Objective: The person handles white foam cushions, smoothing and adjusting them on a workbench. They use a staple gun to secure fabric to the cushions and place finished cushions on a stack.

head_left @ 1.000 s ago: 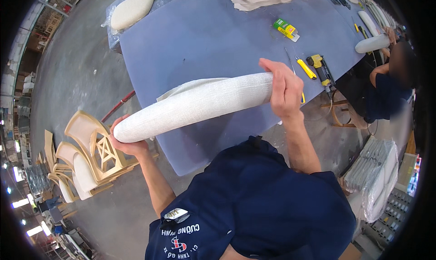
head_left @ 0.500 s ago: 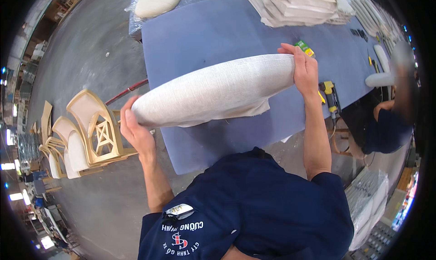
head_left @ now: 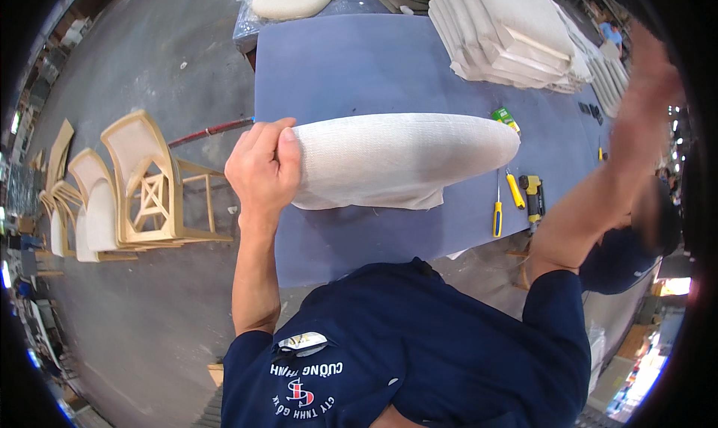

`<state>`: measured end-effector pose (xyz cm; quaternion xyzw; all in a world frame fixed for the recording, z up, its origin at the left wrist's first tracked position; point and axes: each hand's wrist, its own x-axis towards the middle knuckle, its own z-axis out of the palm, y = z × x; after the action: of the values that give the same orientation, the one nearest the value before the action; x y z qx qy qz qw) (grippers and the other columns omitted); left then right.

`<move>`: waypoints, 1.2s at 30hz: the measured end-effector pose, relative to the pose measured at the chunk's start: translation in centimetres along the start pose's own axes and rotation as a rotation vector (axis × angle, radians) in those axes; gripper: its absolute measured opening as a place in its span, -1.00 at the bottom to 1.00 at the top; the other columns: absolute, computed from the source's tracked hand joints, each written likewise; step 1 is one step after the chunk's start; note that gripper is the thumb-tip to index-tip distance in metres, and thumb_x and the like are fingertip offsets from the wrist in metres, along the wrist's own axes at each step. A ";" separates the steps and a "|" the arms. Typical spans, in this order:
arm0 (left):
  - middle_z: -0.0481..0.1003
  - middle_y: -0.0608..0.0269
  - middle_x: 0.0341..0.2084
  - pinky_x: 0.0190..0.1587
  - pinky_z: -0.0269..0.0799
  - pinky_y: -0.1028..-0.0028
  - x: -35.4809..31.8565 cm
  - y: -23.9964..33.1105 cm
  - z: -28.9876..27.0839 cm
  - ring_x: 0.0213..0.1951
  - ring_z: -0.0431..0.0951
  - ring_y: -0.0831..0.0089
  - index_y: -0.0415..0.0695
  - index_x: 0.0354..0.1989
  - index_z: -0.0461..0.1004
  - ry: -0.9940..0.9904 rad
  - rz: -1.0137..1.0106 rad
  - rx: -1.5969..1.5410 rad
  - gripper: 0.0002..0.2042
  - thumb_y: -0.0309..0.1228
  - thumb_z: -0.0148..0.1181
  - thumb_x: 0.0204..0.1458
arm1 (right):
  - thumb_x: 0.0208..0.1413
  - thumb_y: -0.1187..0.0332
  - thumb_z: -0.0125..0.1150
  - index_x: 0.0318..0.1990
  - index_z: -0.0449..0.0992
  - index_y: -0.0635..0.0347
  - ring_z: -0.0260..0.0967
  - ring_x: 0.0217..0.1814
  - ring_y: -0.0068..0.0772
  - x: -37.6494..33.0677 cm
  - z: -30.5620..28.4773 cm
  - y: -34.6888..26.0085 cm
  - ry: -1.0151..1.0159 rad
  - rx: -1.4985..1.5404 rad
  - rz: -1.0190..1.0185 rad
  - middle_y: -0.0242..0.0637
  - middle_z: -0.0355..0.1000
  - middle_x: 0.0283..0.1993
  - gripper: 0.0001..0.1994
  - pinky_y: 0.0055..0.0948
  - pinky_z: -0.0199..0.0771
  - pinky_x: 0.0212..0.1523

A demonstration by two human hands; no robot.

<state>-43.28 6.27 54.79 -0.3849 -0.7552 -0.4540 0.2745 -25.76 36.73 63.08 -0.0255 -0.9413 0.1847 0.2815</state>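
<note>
The white upholstered cushion (head_left: 404,159) lay lengthwise above the blue worktop (head_left: 359,62), its near end pinched in the left hand (head_left: 262,166), whose grip was closed over the fabric. The right hand (head_left: 647,91) was raised beyond the cushion's far end, blurred; I cannot tell its grip. Past the cushion stood stacked pads (head_left: 508,32); beside its far end lay a yellow screwdriver (head_left: 496,211).

The right hand (head_left: 649,77) is just a motion-blurred smear up near the edge, so can't tell its grip. The left hand (head_left: 263,166) covers the end of the long white fabric-covered cushion (head_left: 400,159), and the stack of pale upholstered pads (head_left: 508,28) gets cut off at the top.
</note>
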 end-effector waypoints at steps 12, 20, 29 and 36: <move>0.58 0.25 -0.51 -0.39 0.45 0.29 -0.9 -0.9 -0.5 -0.47 0.56 0.23 -0.08 -0.36 0.68 0.041 -0.018 -0.018 -0.86 -0.40 0.20 0.16 | 0.56 -0.11 -0.30 0.38 0.40 0.20 0.16 0.59 0.04 4.6 0.6 -7.1 -0.042 -0.271 -0.186 -0.06 0.29 0.53 -0.38 0.03 0.02 0.59; 0.58 0.23 -0.52 -0.39 0.45 0.29 -1.4 -0.4 -1.0 -0.48 0.55 0.22 -0.11 -0.35 0.69 0.004 0.015 -0.042 -0.84 -0.42 0.18 0.17 | 0.51 -0.08 -0.15 0.36 0.42 0.24 0.38 0.40 0.22 2.0 8.6 -8.2 -0.385 -0.221 0.027 0.11 0.41 0.39 -0.40 0.07 0.32 0.43; 0.61 0.16 -0.50 -0.37 0.47 0.28 -2.7 0.1 -1.5 -0.46 0.58 0.18 -0.21 -0.34 0.69 -0.048 -0.050 -0.088 -0.79 -0.44 0.11 0.22 | 0.42 -0.18 -0.01 0.31 0.45 0.41 0.45 0.32 0.23 1.7 5.7 -11.8 -0.347 -0.149 0.138 0.17 0.50 0.27 -0.28 0.11 0.38 0.35; 0.65 0.09 -0.45 -0.33 0.48 0.27 -3.2 0.6 -2.0 -0.43 0.61 0.13 -0.27 -0.32 0.66 0.017 -0.031 -0.140 -0.74 -0.42 0.06 0.27 | 0.33 -0.25 0.09 0.32 0.44 0.41 0.46 0.33 0.26 1.1 6.0 -12.2 0.145 -0.302 -0.214 0.19 0.51 0.25 -0.21 0.14 0.39 0.36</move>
<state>-40.89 3.53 53.48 -0.3875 -0.7250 -0.5132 0.2464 -29.25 23.53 63.39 0.0195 -0.9329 0.0082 0.3596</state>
